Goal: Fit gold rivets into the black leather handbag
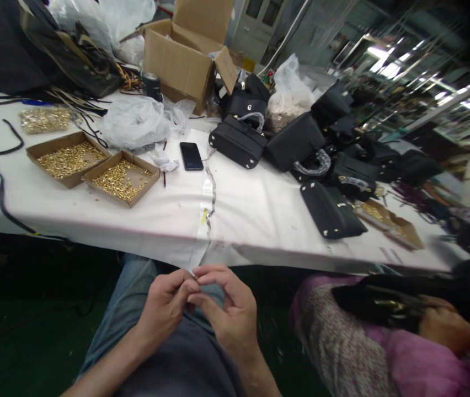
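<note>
My left hand (171,300) and my right hand (230,303) meet over my lap, just below the table's front edge. Thumb and fingers of both are pinched together around something tiny, mostly hidden between the fingertips. What it is I cannot make out. On the white-covered table (255,209) beyond them, two shallow cardboard trays hold small gold-coloured metal pieces: one tray (131,203) nearer, the other tray (69,182) further left.
A phone (191,156) lies mid-table, beside crumpled plastic (135,124). Black handbags (239,140) pile up toward the right, one bag (331,212) near the front edge. An open carton (179,63) stands behind. At right, a co-worker's hand (446,325) handles a black item.
</note>
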The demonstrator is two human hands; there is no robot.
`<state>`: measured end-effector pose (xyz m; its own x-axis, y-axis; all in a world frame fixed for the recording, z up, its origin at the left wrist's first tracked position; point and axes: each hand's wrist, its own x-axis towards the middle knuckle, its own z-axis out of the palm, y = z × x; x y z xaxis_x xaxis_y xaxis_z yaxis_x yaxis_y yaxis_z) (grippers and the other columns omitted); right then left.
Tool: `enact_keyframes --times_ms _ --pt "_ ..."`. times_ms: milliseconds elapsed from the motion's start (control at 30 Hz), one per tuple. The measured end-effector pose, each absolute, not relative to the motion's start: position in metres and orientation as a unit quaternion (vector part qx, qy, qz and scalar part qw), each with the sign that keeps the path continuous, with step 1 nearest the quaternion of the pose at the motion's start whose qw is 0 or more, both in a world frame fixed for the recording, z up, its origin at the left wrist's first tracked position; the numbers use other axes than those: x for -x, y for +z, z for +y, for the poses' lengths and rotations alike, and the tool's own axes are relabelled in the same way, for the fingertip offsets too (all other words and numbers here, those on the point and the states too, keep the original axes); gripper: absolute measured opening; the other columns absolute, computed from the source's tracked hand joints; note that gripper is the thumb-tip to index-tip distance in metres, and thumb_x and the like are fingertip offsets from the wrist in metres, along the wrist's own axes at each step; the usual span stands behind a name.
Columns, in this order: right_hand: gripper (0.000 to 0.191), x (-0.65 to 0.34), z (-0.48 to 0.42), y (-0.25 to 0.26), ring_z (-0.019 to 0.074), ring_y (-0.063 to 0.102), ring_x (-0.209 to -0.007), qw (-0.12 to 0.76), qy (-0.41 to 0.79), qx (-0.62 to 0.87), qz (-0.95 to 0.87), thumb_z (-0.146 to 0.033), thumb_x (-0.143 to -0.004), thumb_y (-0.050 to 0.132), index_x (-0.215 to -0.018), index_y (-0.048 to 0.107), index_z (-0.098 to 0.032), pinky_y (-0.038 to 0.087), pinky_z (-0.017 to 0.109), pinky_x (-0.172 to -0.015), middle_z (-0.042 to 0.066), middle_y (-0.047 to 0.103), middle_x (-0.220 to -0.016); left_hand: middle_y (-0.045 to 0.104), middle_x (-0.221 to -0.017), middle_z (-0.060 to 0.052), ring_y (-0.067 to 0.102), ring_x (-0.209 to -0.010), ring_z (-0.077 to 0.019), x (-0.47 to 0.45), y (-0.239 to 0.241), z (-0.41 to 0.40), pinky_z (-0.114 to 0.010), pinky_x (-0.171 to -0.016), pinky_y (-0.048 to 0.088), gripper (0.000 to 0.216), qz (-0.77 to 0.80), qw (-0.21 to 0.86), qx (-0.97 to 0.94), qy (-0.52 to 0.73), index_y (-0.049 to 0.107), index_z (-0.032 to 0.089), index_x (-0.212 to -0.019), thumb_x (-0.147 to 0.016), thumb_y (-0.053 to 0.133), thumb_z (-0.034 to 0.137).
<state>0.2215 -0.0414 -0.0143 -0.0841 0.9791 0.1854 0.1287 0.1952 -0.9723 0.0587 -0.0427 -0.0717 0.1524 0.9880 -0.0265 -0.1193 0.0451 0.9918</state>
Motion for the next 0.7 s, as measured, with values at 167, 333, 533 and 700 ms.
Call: enact_keyframes --times_ms 167,333,533,700 --pt "0.029 -0.223 -0.046 -0.01 0.0235 0.08 -0.101 0.501 0.415 0.426 -0.628 -0.007 -0.09 0.089 -0.106 0.075 -0.027 0.065 0.035 -0.089 0.005 0.082 -0.114 0.053 -0.065 0.001 0.051 -0.058 -0.0124 -0.051 -0.079 -0.043 -0.027 -0.061 0.037 0.046 0.417 0.37 -0.651 0.514 0.06 0.02 -0.074 -0.114 0.055 0.043" --pt "0.032 -0.226 -0.048 -0.003 0.0227 0.081 -0.101 0.504 0.388 0.403 -0.658 -0.001 -0.091 0.085 -0.107 0.073 -0.027 0.067 0.035 -0.088 0.004 0.082 -0.114 0.058 -0.069 0.0 0.055 -0.062 -0.0146 -0.049 -0.075 -0.038 -0.029 -0.064 0.04 0.045 0.399 0.309 -0.702 0.502 0.06 0.021 -0.081 -0.116 0.05 0.047" --pt "0.034 -0.229 -0.048 0.001 0.0223 0.082 -0.101 0.5 0.361 0.393 -0.683 -0.002 -0.091 0.087 -0.108 0.073 -0.027 0.068 0.034 -0.088 0.003 0.083 -0.113 0.048 -0.07 0.003 0.047 -0.061 -0.0129 -0.05 -0.077 -0.035 -0.03 -0.063 0.033 0.039 0.359 0.313 -0.713 0.514 0.055 0.021 -0.087 -0.116 0.051 0.047" --pt "0.032 -0.231 -0.048 0.001 0.0212 0.082 -0.1 0.495 0.355 0.393 -0.689 -0.003 -0.091 0.086 -0.107 0.073 -0.027 0.068 0.032 -0.087 0.003 0.083 -0.113 0.047 -0.07 0.004 0.045 -0.061 -0.0123 -0.05 -0.08 -0.035 -0.031 -0.063 0.032 0.037 0.359 0.323 -0.714 0.507 0.053 0.021 -0.085 -0.115 0.055 0.043"
